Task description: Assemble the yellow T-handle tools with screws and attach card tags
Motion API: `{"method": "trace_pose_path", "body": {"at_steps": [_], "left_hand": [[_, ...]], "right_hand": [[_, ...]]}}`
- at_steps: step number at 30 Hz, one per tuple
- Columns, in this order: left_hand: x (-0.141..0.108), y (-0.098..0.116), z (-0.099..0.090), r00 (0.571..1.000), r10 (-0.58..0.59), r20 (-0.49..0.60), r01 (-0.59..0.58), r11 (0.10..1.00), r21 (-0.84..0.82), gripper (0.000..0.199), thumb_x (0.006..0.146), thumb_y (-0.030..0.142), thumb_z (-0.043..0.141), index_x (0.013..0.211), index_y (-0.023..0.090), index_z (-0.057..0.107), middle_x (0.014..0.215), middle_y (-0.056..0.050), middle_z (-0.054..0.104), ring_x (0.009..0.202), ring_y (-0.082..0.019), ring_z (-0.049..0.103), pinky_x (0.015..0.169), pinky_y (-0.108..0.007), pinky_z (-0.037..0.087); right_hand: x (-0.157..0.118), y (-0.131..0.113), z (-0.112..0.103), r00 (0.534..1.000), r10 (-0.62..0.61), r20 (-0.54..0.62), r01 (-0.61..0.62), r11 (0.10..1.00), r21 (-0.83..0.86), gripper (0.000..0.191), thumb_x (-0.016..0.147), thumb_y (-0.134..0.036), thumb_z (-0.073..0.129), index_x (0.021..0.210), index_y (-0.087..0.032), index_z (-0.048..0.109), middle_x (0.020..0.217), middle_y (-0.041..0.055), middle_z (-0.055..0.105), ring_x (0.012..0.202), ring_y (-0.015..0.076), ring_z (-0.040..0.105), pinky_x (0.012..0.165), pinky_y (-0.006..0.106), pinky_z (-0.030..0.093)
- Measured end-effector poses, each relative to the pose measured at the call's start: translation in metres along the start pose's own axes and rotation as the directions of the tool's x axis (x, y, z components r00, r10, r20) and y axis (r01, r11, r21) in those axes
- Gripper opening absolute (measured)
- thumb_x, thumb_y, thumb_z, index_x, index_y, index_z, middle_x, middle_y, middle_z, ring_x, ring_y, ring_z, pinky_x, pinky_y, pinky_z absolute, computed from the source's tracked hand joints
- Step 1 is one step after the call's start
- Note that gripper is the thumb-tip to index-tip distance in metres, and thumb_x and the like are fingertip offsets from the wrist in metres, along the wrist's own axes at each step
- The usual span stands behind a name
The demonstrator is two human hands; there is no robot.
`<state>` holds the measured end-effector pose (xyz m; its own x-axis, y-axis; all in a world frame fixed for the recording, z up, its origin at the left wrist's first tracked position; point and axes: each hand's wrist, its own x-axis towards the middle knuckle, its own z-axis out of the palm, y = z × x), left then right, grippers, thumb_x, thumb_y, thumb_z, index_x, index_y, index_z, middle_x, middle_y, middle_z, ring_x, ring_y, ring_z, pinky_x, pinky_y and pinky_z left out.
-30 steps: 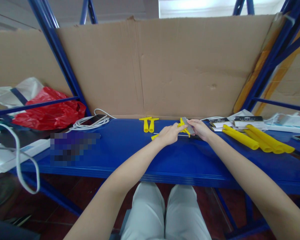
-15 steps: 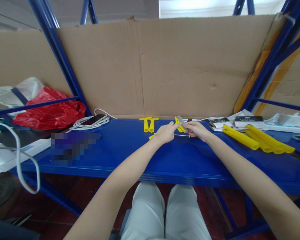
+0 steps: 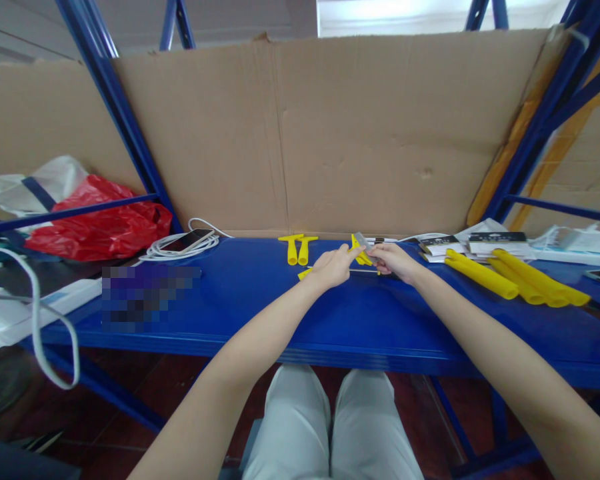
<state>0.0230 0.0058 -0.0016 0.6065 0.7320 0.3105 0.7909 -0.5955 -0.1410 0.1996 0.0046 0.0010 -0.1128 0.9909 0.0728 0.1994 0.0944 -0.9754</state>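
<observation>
My left hand point(image 3: 331, 267) is closed around a yellow T-shaped tool point(image 3: 305, 274); one end shows behind the wrist and its head is near my fingertips. Between the fingers of my right hand point(image 3: 391, 260) is a small flat greyish piece point(image 3: 362, 239), perhaps clear, pinched against or just beside the yellow head. My two hands almost meet. A thin metal rod point(image 3: 364, 271) lies on the table, partly hidden by them. Farther left, a pair of yellow T-shaped tools point(image 3: 298, 249) stand side by side near the cardboard.
Yellow tubes point(image 3: 517, 280) lie to the right, before small white-and-black packets point(image 3: 497, 241). At left are a coiled white cable point(image 3: 180, 245), a red plastic bag point(image 3: 103, 217) and a power strip point(image 3: 55, 307). A cardboard sheet point(image 3: 370, 133) walls the back of the blue table point(image 3: 260, 293).
Both hands hold nearly the same pose. The small flat piece tilts very slightly at the yellow head; all else stays put.
</observation>
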Motion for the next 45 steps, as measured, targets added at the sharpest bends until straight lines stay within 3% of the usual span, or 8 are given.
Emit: {"method": "trace_pose_path", "body": {"at_steps": [4, 7, 12, 17, 21, 27, 32, 45], "left_hand": [[0.000, 0.001, -0.002, 1.000, -0.027, 0.011, 0.027, 1.000, 0.001, 0.057, 0.090, 0.015, 0.037, 0.146, 0.026, 0.032, 0.118, -0.012, 0.055, 0.099, -0.024, 0.064, 0.080, -0.035, 0.050], [-0.001, -0.002, -0.003, 0.999, -0.052, 0.014, 0.052, 0.999, -0.004, 0.056, 0.090, 0.015, 0.036, 0.145, 0.027, 0.034, 0.118, -0.011, 0.055, 0.097, -0.024, 0.065, 0.080, -0.036, 0.050], [-0.001, -0.006, -0.003, 0.996, -0.079, 0.040, 0.080, 0.997, -0.010, 0.056, 0.089, 0.014, 0.037, 0.144, 0.028, 0.037, 0.115, -0.010, 0.056, 0.098, -0.024, 0.065, 0.082, -0.035, 0.050], [-0.002, -0.006, -0.004, 0.993, -0.101, 0.067, 0.102, 0.995, -0.016, 0.057, 0.088, 0.013, 0.039, 0.143, 0.027, 0.038, 0.116, -0.011, 0.057, 0.100, -0.026, 0.065, 0.083, -0.036, 0.050], [-0.001, -0.008, -0.004, 0.986, -0.151, 0.071, 0.153, 0.988, -0.024, 0.058, 0.087, 0.013, 0.041, 0.143, 0.028, 0.039, 0.117, -0.012, 0.057, 0.098, -0.026, 0.066, 0.081, -0.037, 0.051], [0.000, -0.012, -0.003, 0.980, -0.188, 0.062, 0.191, 0.980, -0.054, 0.058, 0.087, 0.012, 0.039, 0.143, 0.028, 0.040, 0.116, -0.012, 0.059, 0.097, -0.027, 0.066, 0.079, -0.038, 0.051], [0.000, -0.012, -0.003, 0.981, -0.182, 0.062, 0.184, 0.982, -0.043, 0.059, 0.087, 0.013, 0.041, 0.144, 0.029, 0.038, 0.117, -0.012, 0.058, 0.097, -0.027, 0.066, 0.080, -0.037, 0.051], [0.000, -0.009, 0.001, 0.991, -0.122, 0.060, 0.126, 0.990, -0.066, 0.059, 0.087, 0.013, 0.043, 0.143, 0.029, 0.038, 0.121, -0.012, 0.059, 0.101, -0.026, 0.065, 0.084, -0.037, 0.051]], "right_hand": [[0.006, 0.004, -0.004, 0.999, -0.013, -0.051, 0.007, 0.994, -0.107, 0.027, 0.078, -0.038, 0.062, 0.064, -0.018, 0.051, 0.047, -0.0041, 0.045, 0.035, 0.0040, 0.030, 0.036, 0.019, 0.019], [0.013, 0.009, -0.012, 0.978, -0.099, -0.185, 0.027, 0.934, -0.357, 0.027, 0.085, -0.033, 0.053, 0.063, -0.018, 0.052, 0.050, -0.0015, 0.050, 0.040, 0.0070, 0.038, 0.042, 0.020, 0.028], [0.019, 0.013, -0.022, 0.948, -0.243, -0.206, -0.031, 0.572, -0.819, 0.018, 0.083, -0.025, 0.053, 0.071, -0.017, 0.065, 0.078, 0.0075, 0.069, 0.076, 0.0183, 0.063, 0.066, 0.024, 0.043], [0.021, 0.005, -0.010, 0.994, -0.070, -0.083, -0.061, 0.272, -0.960, 0.030, 0.086, -0.034, 0.050, 0.090, -0.014, 0.073, 0.100, 0.0158, 0.071, 0.099, 0.0267, 0.064, 0.079, 0.030, 0.047], [0.029, -0.001, 0.002, 0.998, -0.040, -0.048, -0.044, 0.112, -0.993, 0.038, 0.087, -0.036, 0.049, 0.101, -0.009, 0.072, 0.112, 0.0237, 0.066, 0.110, 0.0315, 0.060, 0.087, 0.036, 0.046], [0.042, -0.005, 0.008, 0.997, 0.068, -0.042, -0.049, 0.118, -0.992, 0.040, 0.086, -0.031, 0.051, 0.114, -0.008, 0.067, 0.115, 0.0245, 0.064, 0.110, 0.0325, 0.061, 0.087, 0.037, 0.048], [0.044, 0.002, 0.006, 0.997, 0.058, -0.049, -0.057, 0.150, -0.987, 0.040, 0.086, -0.025, 0.049, 0.116, -0.005, 0.065, 0.110, 0.0260, 0.066, 0.108, 0.0323, 0.062, 0.085, 0.036, 0.049], [0.020, -0.006, 0.001, 0.995, 0.089, -0.047, -0.061, 0.163, -0.985, 0.032, 0.082, -0.022, 0.051, 0.104, -0.010, 0.071, 0.105, 0.0220, 0.069, 0.104, 0.0297, 0.064, 0.083, 0.033, 0.049]]}}
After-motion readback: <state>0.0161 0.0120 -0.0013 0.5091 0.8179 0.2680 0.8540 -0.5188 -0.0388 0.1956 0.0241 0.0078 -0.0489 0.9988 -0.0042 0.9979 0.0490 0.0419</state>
